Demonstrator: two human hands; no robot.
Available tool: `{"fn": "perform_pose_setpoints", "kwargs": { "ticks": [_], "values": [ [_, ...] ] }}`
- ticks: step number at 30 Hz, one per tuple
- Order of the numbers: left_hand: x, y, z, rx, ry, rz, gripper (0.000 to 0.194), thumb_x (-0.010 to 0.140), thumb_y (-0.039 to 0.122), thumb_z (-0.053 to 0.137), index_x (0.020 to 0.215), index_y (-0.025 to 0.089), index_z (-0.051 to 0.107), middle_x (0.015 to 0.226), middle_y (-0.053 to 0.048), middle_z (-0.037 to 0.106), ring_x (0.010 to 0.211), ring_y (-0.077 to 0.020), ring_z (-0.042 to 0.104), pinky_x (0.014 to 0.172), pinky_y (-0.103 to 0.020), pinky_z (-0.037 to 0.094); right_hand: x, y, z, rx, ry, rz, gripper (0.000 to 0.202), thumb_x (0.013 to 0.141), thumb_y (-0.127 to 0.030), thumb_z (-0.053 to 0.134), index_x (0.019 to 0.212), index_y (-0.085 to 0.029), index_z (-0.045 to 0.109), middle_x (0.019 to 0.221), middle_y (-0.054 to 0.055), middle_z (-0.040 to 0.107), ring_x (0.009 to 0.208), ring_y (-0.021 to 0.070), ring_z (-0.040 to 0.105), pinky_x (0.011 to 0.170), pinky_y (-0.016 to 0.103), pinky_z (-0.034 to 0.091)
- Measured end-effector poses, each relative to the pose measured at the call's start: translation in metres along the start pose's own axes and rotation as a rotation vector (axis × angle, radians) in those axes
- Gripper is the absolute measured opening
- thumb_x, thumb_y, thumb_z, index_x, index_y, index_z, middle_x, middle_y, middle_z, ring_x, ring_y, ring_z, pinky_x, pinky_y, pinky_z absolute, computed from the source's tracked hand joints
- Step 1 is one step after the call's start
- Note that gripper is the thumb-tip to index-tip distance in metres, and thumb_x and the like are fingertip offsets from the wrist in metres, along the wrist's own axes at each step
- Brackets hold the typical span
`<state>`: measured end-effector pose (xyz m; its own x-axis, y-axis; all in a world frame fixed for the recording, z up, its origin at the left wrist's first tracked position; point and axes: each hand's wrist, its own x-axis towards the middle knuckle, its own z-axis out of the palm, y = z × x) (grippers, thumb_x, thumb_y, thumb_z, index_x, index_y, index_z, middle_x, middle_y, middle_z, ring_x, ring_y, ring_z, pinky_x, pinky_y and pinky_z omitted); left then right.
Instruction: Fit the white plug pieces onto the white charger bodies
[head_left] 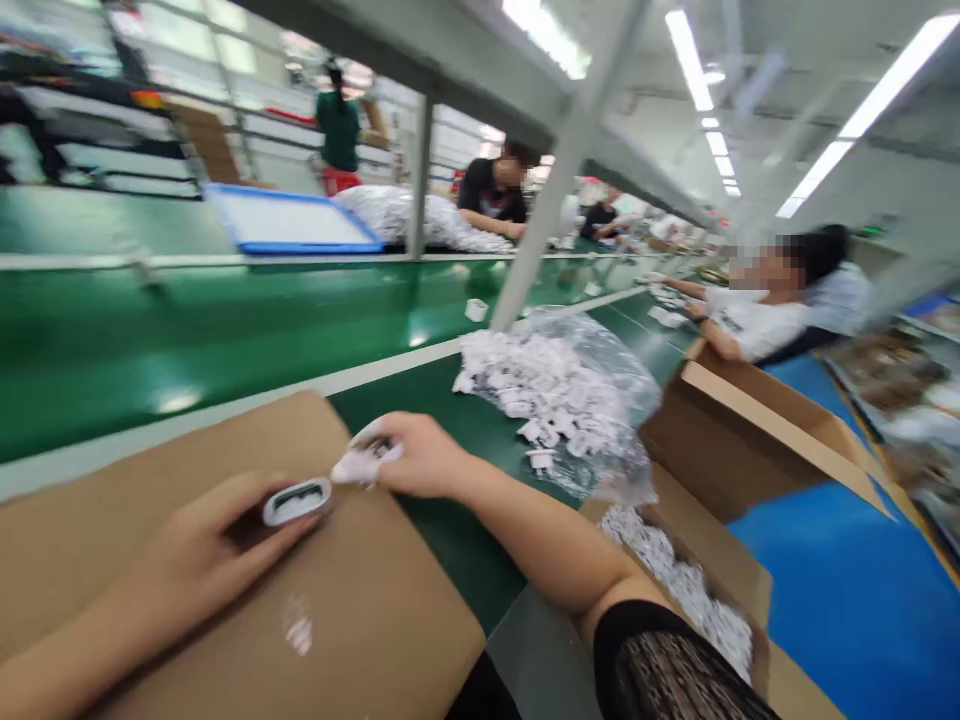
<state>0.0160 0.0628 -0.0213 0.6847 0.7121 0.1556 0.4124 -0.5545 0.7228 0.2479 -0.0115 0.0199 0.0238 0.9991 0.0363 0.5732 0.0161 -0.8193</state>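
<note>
Between the thumb and fingers of my left hand [232, 540] is a white oval plastic housing [298, 502], its open end facing up toward me. Just right of it, my right hand [420, 455], with white coverings on its fingertips, is closed in a pinch. A small metallic-looking part [381, 446] shows between those fingers, too blurred to name. Both hands are above a brown cardboard sheet [360, 610]. To the right of my right hand, a heap of small white plastic parts [562, 395] lies on a clear plastic bag.
A cardboard box [686, 535] of white parts stands below my right forearm. Another open carton [705, 440] is at the right, beside a blue surface [855, 590]. A green conveyor belt [225, 330] runs beyond the bench, under a slanted metal post [555, 190]. Several co-workers sit farther along.
</note>
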Motion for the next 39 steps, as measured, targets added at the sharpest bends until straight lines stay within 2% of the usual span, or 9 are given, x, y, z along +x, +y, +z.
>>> {"fn": "perform_pose_setpoints", "kwargs": {
  "ticks": [2,4,6,11,17,27,32,36,39],
  "values": [
    [-0.002,0.013,-0.002,-0.043,-0.080,0.043,0.041,0.083,0.054,0.066,0.115,0.029,0.066,0.110,-0.001,0.072,0.097,-0.0230,0.066,0.087,-0.032,0.053,-0.001,-0.001,0.005,0.138,0.128,0.051,0.032,0.075,-0.043,0.078,0.095,-0.019,0.072,0.089,0.002,0.073,0.074,0.0147,0.065,0.069,0.026,0.051],
    [-0.001,0.017,-0.005,-0.056,-0.068,0.083,0.040,0.083,0.053,0.067,0.109,0.024,0.067,0.103,-0.004,0.071,0.093,-0.0220,0.065,0.083,-0.031,0.052,-0.001,-0.003,0.010,0.201,0.174,0.050,0.036,0.075,-0.047,0.078,0.096,-0.019,0.071,0.086,0.003,0.071,0.067,0.0136,0.062,0.064,0.027,0.050],
    [0.000,0.015,-0.008,-0.082,-0.072,0.074,0.038,0.084,0.051,0.065,0.109,0.022,0.068,0.099,-0.004,0.070,0.089,-0.0205,0.063,0.079,-0.029,0.050,-0.002,-0.006,0.013,0.173,0.170,-0.019,0.033,0.077,-0.043,0.077,0.099,-0.019,0.071,0.086,0.003,0.071,0.066,0.0130,0.058,0.062,0.027,0.049],
    [-0.004,0.012,-0.007,-0.133,-0.050,0.095,0.035,0.084,0.048,0.067,0.107,0.022,0.069,0.094,-0.003,0.069,0.085,-0.0191,0.061,0.074,-0.027,0.046,-0.010,-0.016,0.021,-0.151,0.126,-0.375,0.024,0.085,-0.023,0.064,0.109,-0.021,0.070,0.092,0.004,0.066,0.071,0.0132,0.057,0.063,0.025,0.047],
    [-0.004,0.006,-0.004,-0.178,-0.040,0.178,0.027,0.088,0.046,0.063,0.096,0.021,0.067,0.091,-0.002,0.068,0.085,-0.0178,0.060,0.073,-0.028,0.044,-0.012,-0.027,0.030,-0.431,0.082,-0.528,0.036,0.082,-0.011,0.054,0.115,-0.019,0.067,0.099,0.007,0.066,0.085,0.0177,0.065,0.067,0.026,0.049],
    [-0.005,0.004,-0.002,-0.159,-0.013,0.224,0.021,0.088,0.042,0.065,0.088,0.021,0.067,0.083,-0.001,0.065,0.079,-0.0171,0.058,0.070,-0.028,0.041,-0.012,-0.028,0.036,-0.532,0.106,-0.575,0.032,0.085,-0.013,0.054,0.114,-0.018,0.067,0.098,0.007,0.069,0.083,0.0167,0.066,0.065,0.024,0.047],
    [-0.005,0.005,-0.002,-0.119,0.029,0.220,0.022,0.087,0.042,0.064,0.086,0.020,0.065,0.081,-0.001,0.066,0.076,-0.0172,0.059,0.068,-0.028,0.042,-0.010,-0.032,0.037,-0.698,0.114,-0.597,0.023,0.082,-0.011,0.055,0.098,-0.019,0.069,0.088,0.005,0.068,0.076,0.0165,0.062,0.061,0.025,0.041],
    [-0.006,0.015,-0.003,-0.007,0.020,0.252,0.026,0.092,0.044,0.057,0.102,0.020,0.062,0.095,-0.004,0.068,0.083,-0.0203,0.062,0.072,-0.031,0.044,-0.012,-0.040,0.036,-0.748,0.054,-0.474,0.020,0.083,-0.014,0.058,0.099,-0.022,0.067,0.094,0.003,0.068,0.086,0.0167,0.062,0.066,0.025,0.041],
    [-0.010,0.007,0.002,0.215,0.084,0.295,0.032,0.096,0.046,0.046,0.087,0.020,0.060,0.082,-0.006,0.064,0.077,-0.0248,0.058,0.069,-0.036,0.041,-0.013,-0.045,0.034,-0.683,0.003,-0.370,0.022,0.088,-0.019,0.056,0.108,-0.025,0.063,0.101,0.000,0.067,0.095,0.0148,0.062,0.070,0.023,0.043]
  ]
}}
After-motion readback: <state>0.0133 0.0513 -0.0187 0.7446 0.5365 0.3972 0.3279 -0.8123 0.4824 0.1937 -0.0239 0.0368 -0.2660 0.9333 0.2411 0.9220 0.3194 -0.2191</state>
